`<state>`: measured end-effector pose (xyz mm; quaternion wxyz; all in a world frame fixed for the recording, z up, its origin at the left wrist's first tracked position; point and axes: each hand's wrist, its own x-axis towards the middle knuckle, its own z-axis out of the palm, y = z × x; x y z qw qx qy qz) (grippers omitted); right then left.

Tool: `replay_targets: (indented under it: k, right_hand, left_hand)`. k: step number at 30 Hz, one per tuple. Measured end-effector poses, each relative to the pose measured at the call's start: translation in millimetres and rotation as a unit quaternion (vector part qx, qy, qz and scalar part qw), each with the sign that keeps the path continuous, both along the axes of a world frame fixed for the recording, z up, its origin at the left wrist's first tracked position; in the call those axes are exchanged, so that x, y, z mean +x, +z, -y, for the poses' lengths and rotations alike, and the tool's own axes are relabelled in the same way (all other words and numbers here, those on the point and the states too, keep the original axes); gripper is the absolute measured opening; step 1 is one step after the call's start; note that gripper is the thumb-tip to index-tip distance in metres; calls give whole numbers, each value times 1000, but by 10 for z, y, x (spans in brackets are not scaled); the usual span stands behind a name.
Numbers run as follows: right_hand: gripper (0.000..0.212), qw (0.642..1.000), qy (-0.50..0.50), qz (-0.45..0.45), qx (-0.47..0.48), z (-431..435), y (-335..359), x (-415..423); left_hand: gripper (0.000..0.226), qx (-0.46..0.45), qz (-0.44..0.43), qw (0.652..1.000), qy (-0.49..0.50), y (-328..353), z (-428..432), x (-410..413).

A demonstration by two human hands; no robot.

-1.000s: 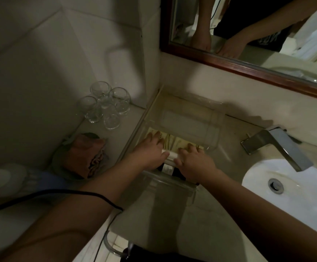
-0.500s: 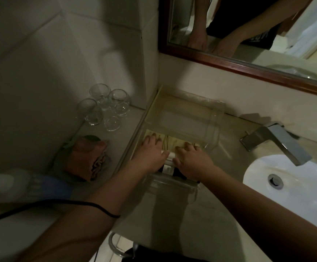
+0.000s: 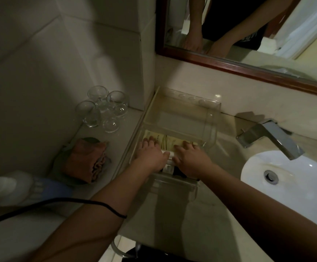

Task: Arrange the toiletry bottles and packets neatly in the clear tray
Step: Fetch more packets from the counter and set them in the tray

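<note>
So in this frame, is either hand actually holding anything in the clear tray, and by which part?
Cannot be told. The left hand and right hand lie palm-down on the packets and a white-capped bottle in the clear tray; any grip is hidden beneath them.

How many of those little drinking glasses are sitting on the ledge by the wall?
4, clustered on the ledge left of the clear tray: back left glass, back right glass, front left glass, front right glass. None looks hidden behind them.

Both forearms are bare, no sleeves reaching the wrists. A thin black cable lies across the left forearm. The mirror shows a dark short-sleeved top with pale lettering.
</note>
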<state>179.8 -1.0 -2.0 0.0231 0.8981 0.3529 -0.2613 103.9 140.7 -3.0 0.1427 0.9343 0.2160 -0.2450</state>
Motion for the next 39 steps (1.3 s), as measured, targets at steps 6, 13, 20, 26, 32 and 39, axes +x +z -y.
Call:
replay_targets:
  k: [6,13,20,26,32,39]
  right_hand:
    - [60,998,-40,9,41,202,123,-41]
    - [52,977,-112,75,167,1228,422,-129]
    - [57,954,-234,102,160,3127,469,-258]
    - [60,928,-329,120,129,4777,531,-416]
    - [62,890,-424,122,117,5891,483,-486]
    - [60,867,-475,117,94,6637,340,-290]
  left_hand:
    - [70,17,53,998,-5,100,145,71]
    - [54,11,140,983,-115,305,1001,235]
    - [48,-91,177,971,-135,442,2671,285]
    - [52,-121,200,948,-214,520,4237,344]
    - [47,-156,168,927,-295,524,5277,565]
    - [46,-194,131,902,-363,364,6198,1091]
